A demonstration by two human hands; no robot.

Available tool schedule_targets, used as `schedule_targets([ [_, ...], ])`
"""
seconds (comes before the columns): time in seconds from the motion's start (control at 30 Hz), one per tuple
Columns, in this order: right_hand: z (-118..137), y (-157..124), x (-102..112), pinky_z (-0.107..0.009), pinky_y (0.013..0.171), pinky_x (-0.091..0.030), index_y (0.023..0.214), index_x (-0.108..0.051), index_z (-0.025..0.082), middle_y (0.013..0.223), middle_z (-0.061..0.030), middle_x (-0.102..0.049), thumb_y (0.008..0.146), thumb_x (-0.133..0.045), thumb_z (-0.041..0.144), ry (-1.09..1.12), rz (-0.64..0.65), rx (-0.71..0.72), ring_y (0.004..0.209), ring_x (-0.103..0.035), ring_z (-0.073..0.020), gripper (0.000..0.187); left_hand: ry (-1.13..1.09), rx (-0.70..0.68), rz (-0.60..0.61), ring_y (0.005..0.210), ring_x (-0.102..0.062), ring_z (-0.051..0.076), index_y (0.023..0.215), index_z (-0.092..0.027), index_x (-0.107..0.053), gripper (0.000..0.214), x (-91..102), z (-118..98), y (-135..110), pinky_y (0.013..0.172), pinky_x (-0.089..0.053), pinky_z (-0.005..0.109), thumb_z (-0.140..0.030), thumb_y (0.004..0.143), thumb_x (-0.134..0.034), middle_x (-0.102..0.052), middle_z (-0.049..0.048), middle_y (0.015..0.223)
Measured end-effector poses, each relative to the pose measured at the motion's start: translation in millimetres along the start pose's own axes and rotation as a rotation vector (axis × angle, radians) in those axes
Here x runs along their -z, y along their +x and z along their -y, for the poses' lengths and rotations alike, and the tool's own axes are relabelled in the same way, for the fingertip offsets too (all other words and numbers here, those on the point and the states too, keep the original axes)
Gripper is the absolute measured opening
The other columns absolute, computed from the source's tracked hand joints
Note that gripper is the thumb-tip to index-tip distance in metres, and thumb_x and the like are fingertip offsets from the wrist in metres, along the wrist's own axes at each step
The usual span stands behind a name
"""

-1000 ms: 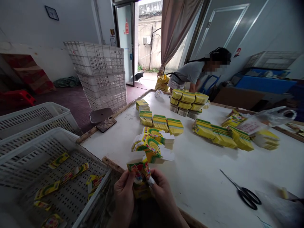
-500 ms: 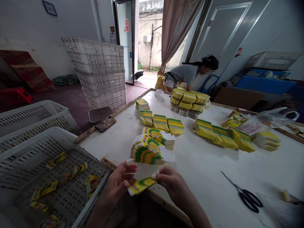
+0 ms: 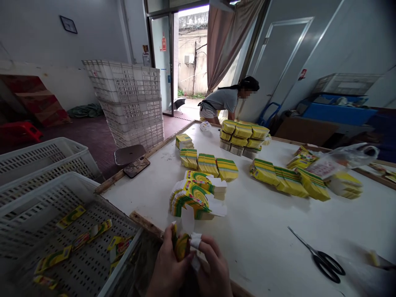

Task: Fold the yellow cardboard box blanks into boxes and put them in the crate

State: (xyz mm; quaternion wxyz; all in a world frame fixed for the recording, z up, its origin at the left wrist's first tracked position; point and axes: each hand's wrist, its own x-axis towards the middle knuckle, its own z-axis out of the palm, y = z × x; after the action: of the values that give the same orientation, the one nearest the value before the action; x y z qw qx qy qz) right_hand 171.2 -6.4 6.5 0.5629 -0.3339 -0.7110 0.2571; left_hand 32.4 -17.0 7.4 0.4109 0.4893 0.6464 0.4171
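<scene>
Both hands meet at the near edge of the white table (image 3: 262, 231). My left hand (image 3: 168, 268) and my right hand (image 3: 213, 268) are closed together on one small yellow-green printed carton blank (image 3: 182, 245), bent between the fingers, with white tape on the fingertips. Just beyond them a fanned stack of the same flat blanks (image 3: 192, 198) lies on the table. To my left stands a white slatted crate (image 3: 77, 243) with several folded yellow pieces (image 3: 93, 233) on its floor.
Rows of bundled yellow blanks (image 3: 287, 179) and a taller block of them (image 3: 243, 138) cover the far table. Black scissors (image 3: 324, 255) lie at the right. A phone (image 3: 136, 167) rests on the left edge. Stacked white crates (image 3: 130, 103) stand behind. A person (image 3: 222, 103) bends over at the far end.
Half a second ago my hands were apart, holding a flat blank between them. They have closed together and the blank is now bent up between the fingers. The person at the far end moved left.
</scene>
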Motion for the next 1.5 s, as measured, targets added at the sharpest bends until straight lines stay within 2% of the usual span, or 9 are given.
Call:
schedule_targets([
  [0.13,-5,9,8,-0.027,0.069,-0.055,0.109,-0.053,0.028,0.089,-0.0021,-0.062,0.085,-0.064,0.034,0.426,-0.103,-0.420,0.077,-0.063,-0.0158,0.027,0.097,-0.122,-0.072,0.116,-0.057,0.035,0.134,-0.016,-0.027,0.083,0.2,11,-3,0.098,-0.045,0.049,-0.046,0.069,-0.069,-0.058,0.0200,0.128],
  [0.3,-11,30,22,-0.019,0.046,-0.039,0.080,-0.060,0.019,0.060,0.0049,-0.048,0.076,-0.070,0.050,0.575,-0.051,-0.688,0.050,-0.043,-0.0087,0.033,0.184,-0.316,0.010,0.111,-0.062,0.029,0.134,-0.019,-0.027,0.075,-2.1,15,-11,0.093,-0.051,0.041,-0.039,0.075,-0.067,-0.061,0.0172,0.126],
  [0.5,-3,6,-6,-0.025,0.059,-0.050,0.082,-0.069,0.017,0.066,-0.0024,-0.062,0.070,-0.072,0.046,1.091,0.111,-1.109,0.061,-0.058,-0.0147,0.032,0.123,-0.312,-0.051,0.105,-0.065,0.027,0.133,-0.020,-0.029,0.074,0.2,5,-13,0.087,-0.054,0.037,-0.038,0.074,-0.070,-0.064,0.0144,0.120],
  [0.7,-5,8,-1,-0.023,0.063,-0.048,0.086,-0.065,0.021,0.073,0.0011,-0.063,0.070,-0.077,0.052,1.033,0.035,-0.940,0.061,-0.056,-0.0117,0.037,0.143,-0.311,-0.066,0.114,-0.060,0.028,0.133,-0.020,-0.029,0.070,6.3,1,-9,0.091,-0.051,0.039,-0.040,0.077,-0.067,-0.057,0.0160,0.130],
  [0.83,-7,24,10,-0.030,0.075,-0.050,0.097,-0.064,0.022,0.094,-0.0034,-0.067,0.078,-0.069,0.050,0.824,0.139,-0.791,0.080,-0.062,-0.0183,0.034,0.293,-0.347,-0.022,0.095,-0.067,0.026,0.126,-0.021,-0.030,0.060,5.1,4,-8,0.078,-0.055,0.037,-0.038,0.080,-0.064,-0.066,0.0121,0.108],
  [0.97,-8,31,6,-0.033,0.079,-0.051,0.099,-0.063,0.021,0.095,-0.0053,-0.068,0.080,-0.066,0.050,0.584,0.164,-0.684,0.083,-0.061,-0.0201,0.035,0.436,-0.383,-0.047,0.088,-0.068,0.027,0.123,-0.022,-0.028,0.056,6.1,6,-8,0.071,-0.055,0.037,-0.035,0.080,-0.062,-0.066,0.0101,0.098],
  [1.2,-5,29,1,-0.032,0.073,-0.051,0.095,-0.068,0.016,0.085,-0.0064,-0.070,0.073,-0.073,0.048,0.663,0.255,-0.850,0.079,-0.065,-0.0224,0.039,0.516,-0.424,0.014,0.083,-0.066,0.026,0.113,-0.024,-0.030,0.047,4.7,-2,-12,0.070,-0.052,0.036,-0.024,0.077,-0.059,-0.064,0.0062,0.093],
  [1.37,-2,19,3,-0.040,0.101,-0.043,0.121,-0.062,0.019,0.113,-0.0106,-0.068,0.087,-0.057,0.047,0.480,0.292,-0.708,0.112,-0.058,-0.0260,0.044,0.412,-0.342,0.151,0.097,-0.064,0.027,0.119,-0.023,-0.028,0.054,-0.4,-3,-13,0.081,-0.051,0.041,-0.017,0.073,-0.057,-0.063,0.0101,0.108],
  [1.5,-7,5,3,-0.047,0.114,-0.030,0.142,-0.043,0.024,0.145,-0.0098,-0.047,0.087,-0.057,0.028,0.294,0.420,-0.456,0.135,-0.041,-0.0265,0.057,0.320,-0.381,0.213,0.095,-0.063,0.025,0.118,-0.022,-0.032,0.047,-4.0,3,-10,0.082,-0.052,0.039,-0.018,0.076,-0.054,-0.061,0.0104,0.106],
])
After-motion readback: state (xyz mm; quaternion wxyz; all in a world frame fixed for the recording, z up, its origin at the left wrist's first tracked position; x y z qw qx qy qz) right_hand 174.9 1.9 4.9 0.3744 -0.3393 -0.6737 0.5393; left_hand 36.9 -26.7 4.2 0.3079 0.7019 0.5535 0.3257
